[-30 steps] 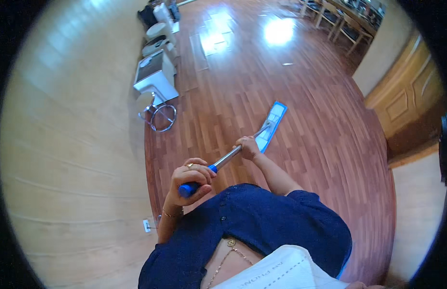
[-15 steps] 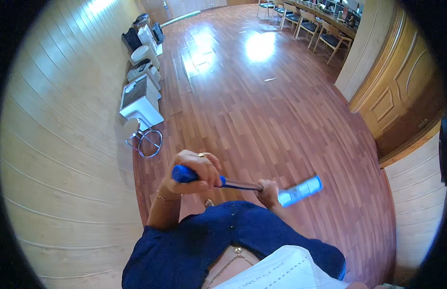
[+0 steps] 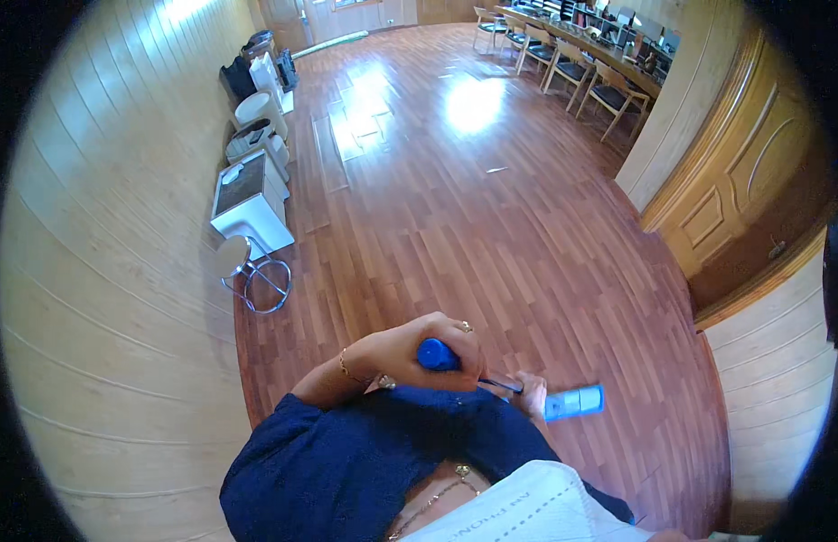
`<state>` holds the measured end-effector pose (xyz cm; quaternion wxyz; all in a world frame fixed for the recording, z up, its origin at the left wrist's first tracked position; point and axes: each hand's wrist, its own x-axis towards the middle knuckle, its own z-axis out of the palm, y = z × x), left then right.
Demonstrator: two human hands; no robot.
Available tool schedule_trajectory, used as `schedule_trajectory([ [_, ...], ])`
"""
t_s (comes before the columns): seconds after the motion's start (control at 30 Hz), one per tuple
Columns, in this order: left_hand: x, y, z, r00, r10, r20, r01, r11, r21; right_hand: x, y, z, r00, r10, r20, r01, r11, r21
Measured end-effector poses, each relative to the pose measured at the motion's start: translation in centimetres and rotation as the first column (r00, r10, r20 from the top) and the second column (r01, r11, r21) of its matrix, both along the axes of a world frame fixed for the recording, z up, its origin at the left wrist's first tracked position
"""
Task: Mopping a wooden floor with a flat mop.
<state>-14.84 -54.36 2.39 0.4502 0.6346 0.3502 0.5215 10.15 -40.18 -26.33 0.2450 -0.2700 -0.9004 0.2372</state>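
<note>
My left hand (image 3: pixel 403 356), with a ring on a finger and a bracelet at the wrist, is closed round the top grip of a mop. The grip's rounded blue end (image 3: pixel 438 355) points up toward me. Lower on the thin pole, my right hand (image 3: pixel 531 394) is also wrapped round it, close to my body. The mop's light-blue, oblong head (image 3: pixel 574 403) lies at floor level, just right of my right hand. My dark-blue top hides part of the right forearm, and the left hand covers part of the pole.
Reddish wood-plank floor (image 3: pixel 455 253) runs ahead. Along the left wall stand a round stool (image 3: pixel 256 275), a white cabinet (image 3: pixel 256 210) and several bins. At the right are a wooden door (image 3: pixel 749 185) and, farther off, chairs (image 3: pixel 615 93) along a long desk. A thin pale scrap (image 3: pixel 497 170) lies mid-floor.
My left hand has moved right and slightly down, so the mop's pole stands steeper. The mop head and my right hand have come nearer to me. The view has shifted slightly.
</note>
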Motion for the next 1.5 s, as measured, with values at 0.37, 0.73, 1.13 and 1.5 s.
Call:
schedule_trajectory([
  [0.37, -6.8, -4.2, 1.6, 0.841, 0.339, -0.421, -0.212, 0.923, 0.320, -21.4, 3.9, 1.6, 0.952, 0.220, -0.215, -0.205, 0.975, 0.088],
  [0.73, -11.2, -11.1, 0.0, 0.456, 0.686, -0.567, -0.597, 0.708, 0.376, -40.6, -3.1, -1.5, 0.807, 0.577, -0.125, -0.589, 0.771, -0.242],
  [1.13, -13.7, -17.1, 2.8, 0.309, 0.801, -0.513, -0.612, 0.581, 0.537, -46.8, -15.5, 1.4, 0.482, 0.875, -0.049, -0.866, 0.468, -0.175],
  [1.5, -16.1, -16.0, 3.5, 0.471, 0.753, -0.459, -0.534, 0.658, 0.531, -45.4, -12.1, 3.4, 0.598, 0.782, 0.175, -0.780, 0.618, -0.096],
])
